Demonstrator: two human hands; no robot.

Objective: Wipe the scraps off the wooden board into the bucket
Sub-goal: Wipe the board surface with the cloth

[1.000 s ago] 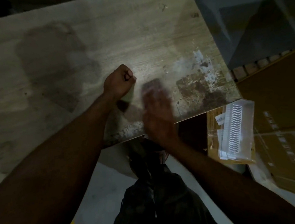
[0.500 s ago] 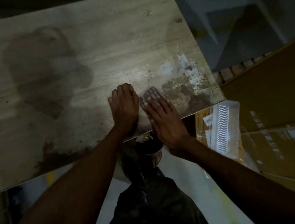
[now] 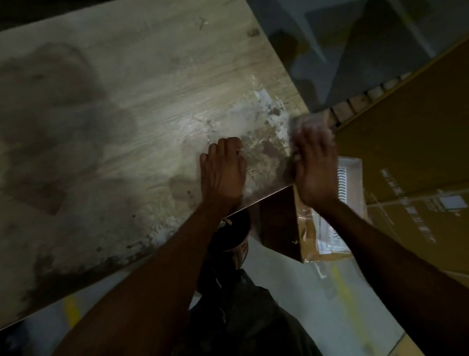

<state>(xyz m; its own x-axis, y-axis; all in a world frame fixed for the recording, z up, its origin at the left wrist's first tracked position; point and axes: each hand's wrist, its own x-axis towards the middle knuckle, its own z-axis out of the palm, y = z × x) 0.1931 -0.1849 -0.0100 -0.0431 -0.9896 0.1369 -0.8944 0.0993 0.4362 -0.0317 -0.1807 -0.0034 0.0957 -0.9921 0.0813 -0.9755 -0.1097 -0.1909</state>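
Note:
The wooden board (image 3: 113,127) fills the left and middle of the view, stained dark on the left. White and brown scraps (image 3: 267,118) cling to its right corner. My left hand (image 3: 222,174) rests on the board near that corner with its fingertips bent onto the wood. My right hand (image 3: 314,162) is blurred at the board's right edge, fingers straight, half over the edge. Something pale shows at its fingertips, too blurred to name. A dark round shape (image 3: 236,226), possibly the bucket, sits below the board's near edge between my arms.
Large cardboard boxes (image 3: 429,138) stand to the right. A smaller box with a clear plastic packet (image 3: 346,187) on it sits under my right hand. Grey floor (image 3: 315,312) with yellow lines lies below, and my dark trousers (image 3: 242,334) are at the bottom.
My right hand has swept from the near edge beside my left hand to the board's right edge. My left hand, a fist a second ago, now lies on the board closer to the corner.

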